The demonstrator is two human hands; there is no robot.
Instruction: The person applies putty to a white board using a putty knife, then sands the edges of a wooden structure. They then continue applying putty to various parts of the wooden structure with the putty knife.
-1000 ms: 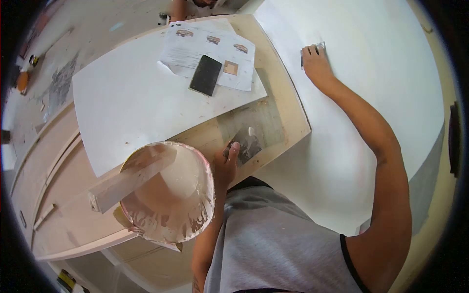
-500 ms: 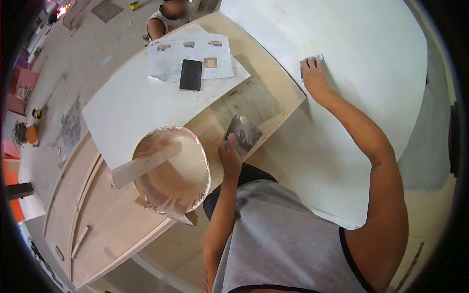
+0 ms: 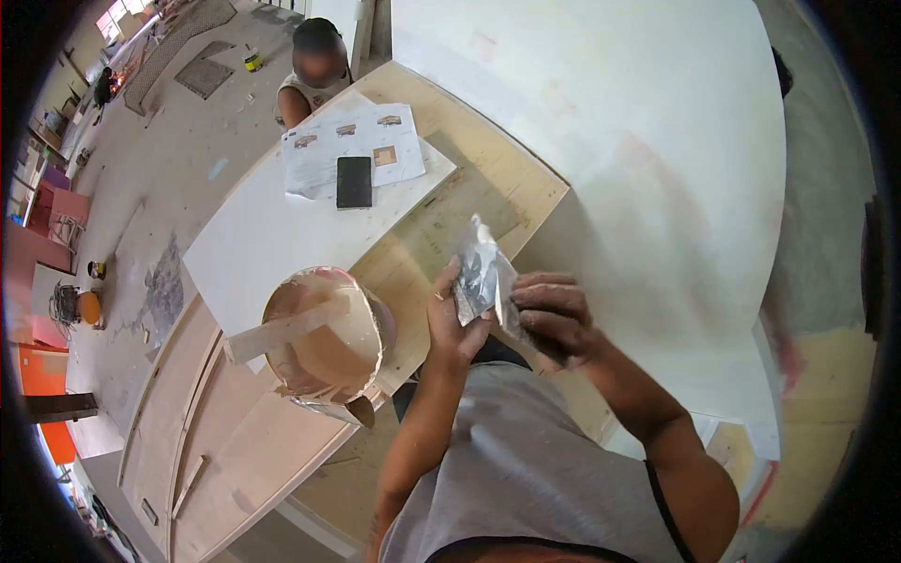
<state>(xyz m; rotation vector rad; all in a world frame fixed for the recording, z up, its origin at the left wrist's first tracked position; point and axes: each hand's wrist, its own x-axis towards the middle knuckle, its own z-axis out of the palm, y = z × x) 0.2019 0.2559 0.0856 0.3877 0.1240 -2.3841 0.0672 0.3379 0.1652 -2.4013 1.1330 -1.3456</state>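
Your left hand (image 3: 449,324) grips a smeared flat scraper (image 3: 477,276) in front of your torso, its long side pointing away from you; your right hand (image 3: 559,314) is closed on a second scraper (image 3: 508,302), slanted from far left to near right, just to the right of the first. The two blades overlap in view, though whether they touch you cannot tell from here; the mixing bucket (image 3: 386,324), a flat stick (image 3: 267,341) resting across its rim, stands to the left, nearer your left hand.
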